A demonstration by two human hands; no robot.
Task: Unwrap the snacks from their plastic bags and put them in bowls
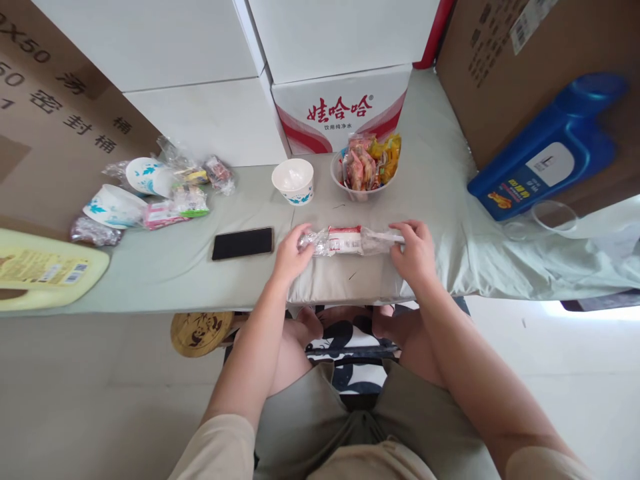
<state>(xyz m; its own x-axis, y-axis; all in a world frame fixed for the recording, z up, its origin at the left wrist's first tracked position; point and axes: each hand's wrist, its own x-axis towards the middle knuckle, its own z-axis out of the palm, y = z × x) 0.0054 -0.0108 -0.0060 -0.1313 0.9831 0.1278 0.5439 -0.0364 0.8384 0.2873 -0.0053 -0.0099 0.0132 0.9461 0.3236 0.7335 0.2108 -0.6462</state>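
Observation:
A clear plastic packet with a red-and-white label (pixel 345 240) is stretched sideways just above the cloth-covered table. My left hand (pixel 291 255) has its fingers closed on the packet's crinkled left end. At the other end, my right hand (pixel 415 255) pinches the whitish twisted plastic between thumb and fingers. What is inside the packet I cannot make out. A black phone (pixel 243 244) lies flat to the left of my left hand. Beyond the packet are an upright paper cup (pixel 294 190) with a blue pattern and a clear bowl (pixel 361 195) full of wrapped snacks.
Two paper cups (pixel 115 207) lie tipped among wrapped snacks (pixel 185 200) at the left. A yellow jug (pixel 55 270) sits at the left edge. On the right are a blue bottle (pixel 545 150) and a clear plastic cup (pixel 547 220). Boxes (pixel 345 110) line the back.

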